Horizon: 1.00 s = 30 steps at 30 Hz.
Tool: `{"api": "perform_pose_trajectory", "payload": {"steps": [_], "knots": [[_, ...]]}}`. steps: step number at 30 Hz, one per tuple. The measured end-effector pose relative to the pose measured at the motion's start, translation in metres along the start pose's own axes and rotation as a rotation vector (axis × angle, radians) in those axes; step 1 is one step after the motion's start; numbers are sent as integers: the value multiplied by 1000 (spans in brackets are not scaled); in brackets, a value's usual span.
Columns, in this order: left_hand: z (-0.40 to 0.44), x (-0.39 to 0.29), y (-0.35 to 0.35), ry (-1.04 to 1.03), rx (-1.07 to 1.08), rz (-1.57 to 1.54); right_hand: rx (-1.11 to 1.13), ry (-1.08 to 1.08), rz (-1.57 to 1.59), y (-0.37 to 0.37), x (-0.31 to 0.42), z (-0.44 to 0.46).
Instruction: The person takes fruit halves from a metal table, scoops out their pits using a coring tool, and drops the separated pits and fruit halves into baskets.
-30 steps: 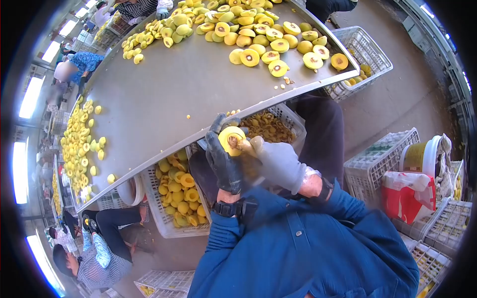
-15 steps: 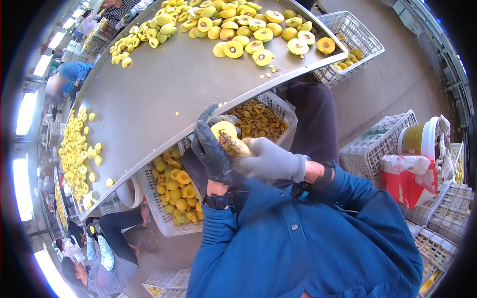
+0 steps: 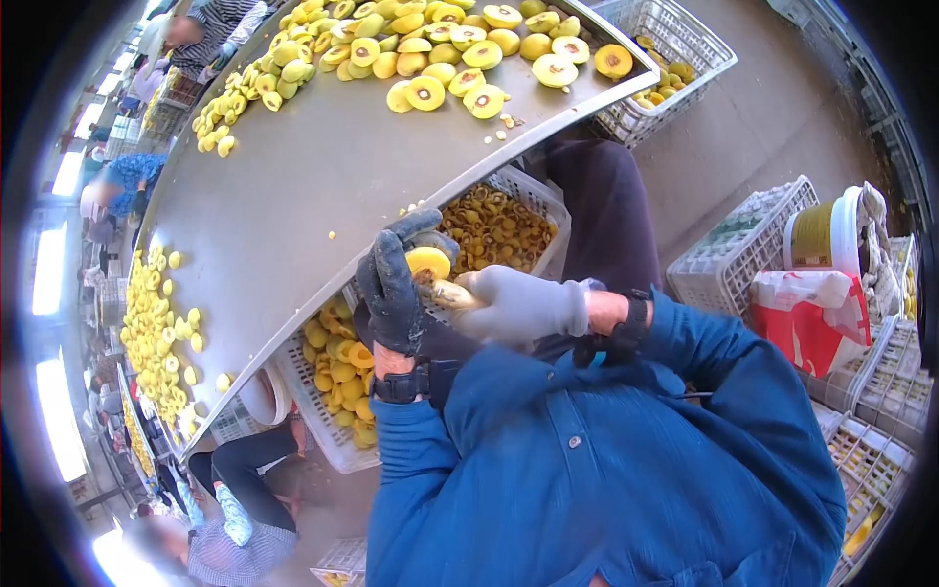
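In a dark, stained glove, my left hand is wrapped round a yellow fruit half at the table's edge. My right hand, in a light grey glove, grips a pale handled tool, whose tip meets the fruit's cut face; the tip itself is hard to make out. Beneath the hands and the metal table is a crate of brown-centred scraps. A second crate, holding hollowed yellow halves, stands to its left. Cut fruit halves lie along the table's far side.
More fruit pieces lie at the table's left end. A fruit crate stands beyond the right corner. At right are a white crate, a bucket and a red-and-white bag. Co-workers sit at left, one at lower left.
The view has shifted, so table and crates appear displaced. Both hands stay together at the fruit half; the tool and right wrist have turned, and the tool now lies flatter.
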<state>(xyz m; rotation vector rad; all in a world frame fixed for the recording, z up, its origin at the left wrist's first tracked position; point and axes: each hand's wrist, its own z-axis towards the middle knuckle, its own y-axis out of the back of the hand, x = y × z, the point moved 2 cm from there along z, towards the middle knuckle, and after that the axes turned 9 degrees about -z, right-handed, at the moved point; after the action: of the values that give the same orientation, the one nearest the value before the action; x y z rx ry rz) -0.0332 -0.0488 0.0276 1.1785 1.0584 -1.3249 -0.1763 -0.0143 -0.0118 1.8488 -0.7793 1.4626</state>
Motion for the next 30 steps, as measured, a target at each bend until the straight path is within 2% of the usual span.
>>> {"api": "perform_pose_trajectory", "payload": {"steps": [1, 3, 6, 7, 11, 14, 15, 18, 19, 22, 23, 26, 27, 28, 29, 30], "knots": [[1, 5, 2, -15, 46, 14, 45, -44, 54, -1, -3, 0], [-2, 9, 3, 60, 44, -169, 141, -125, 159, -3, -6, 1], [-1, 19, -1, 74, -15, -375, 273, -246, 534, -4, 0, -3], [-1, 26, -2, 91, -27, -439, 276, -187, 650, -15, -15, 3], [-1, 39, -1, 220, -134, -665, 173, -97, 538, -20, -31, 13], [8, 51, 8, 165, 58, -554, 188, -85, 316, -7, -37, 23], [10, 48, 9, 209, 67, -459, 237, -142, 405, -9, -47, 27], [21, 46, 12, 220, 155, -357, 300, -116, 563, -9, -61, 37], [24, 53, 15, 254, 181, -414, 330, -122, 578, -10, -62, 41], [27, 79, 15, 295, 75, -882, 442, -81, 808, -15, -62, 50], [31, 91, 20, 167, 74, -949, 493, -102, 857, -14, -62, 52], [32, 92, 29, 68, -249, -635, 578, -62, 1016, -4, -58, 48], [34, 94, 40, 163, -340, -765, 309, -11, 802, 2, -68, 54], [31, 94, 49, 138, -413, -609, 403, -315, 580, 21, -79, 62], [27, 95, 57, 111, -487, -451, 106, -224, -239, 24, -101, 76], [23, 93, 66, 85, -557, -290, 19, -136, -892, 29, -120, 78]]}}
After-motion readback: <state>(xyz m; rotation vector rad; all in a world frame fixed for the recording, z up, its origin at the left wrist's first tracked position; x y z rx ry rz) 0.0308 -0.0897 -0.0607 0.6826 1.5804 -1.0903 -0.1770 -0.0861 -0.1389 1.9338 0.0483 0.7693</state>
